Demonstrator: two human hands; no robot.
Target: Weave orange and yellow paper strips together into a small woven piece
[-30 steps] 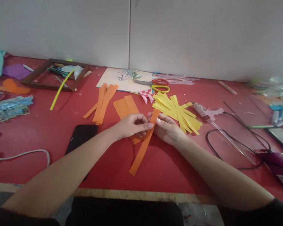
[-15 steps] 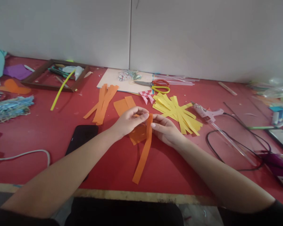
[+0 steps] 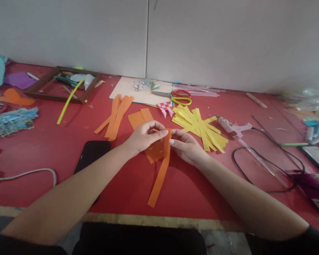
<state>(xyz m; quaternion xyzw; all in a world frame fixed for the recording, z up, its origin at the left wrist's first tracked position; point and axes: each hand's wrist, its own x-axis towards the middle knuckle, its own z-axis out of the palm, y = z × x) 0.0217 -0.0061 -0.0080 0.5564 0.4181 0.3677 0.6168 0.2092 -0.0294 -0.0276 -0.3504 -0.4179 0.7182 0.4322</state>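
A long orange paper strip (image 3: 162, 170) is pinched near its top by both hands, its lower end slanting down toward the table's front edge. My left hand (image 3: 148, 136) grips the folded top with thumb and fingers. On the other side, my right hand (image 3: 185, 145) presses its thumb to the strip's right edge. Wider orange paper pieces (image 3: 154, 152) lie behind and partly under my left hand. Beyond them sits a small pink-and-white checked woven paper piece (image 3: 166, 108). Orange strips (image 3: 118, 118) lie to the left, yellow strips (image 3: 202, 127) to the right.
Scissors (image 3: 172, 95) with red and yellow handles rest on a pale sheet (image 3: 124, 88). A pink glue gun (image 3: 235, 129) with a black cord lies right. A black phone (image 3: 91, 154) is beside my left forearm; a brown frame (image 3: 42, 86) holds tools farther back.
The hanging end of the orange strip has swung slightly left. Both hands keep almost the same place and grip.
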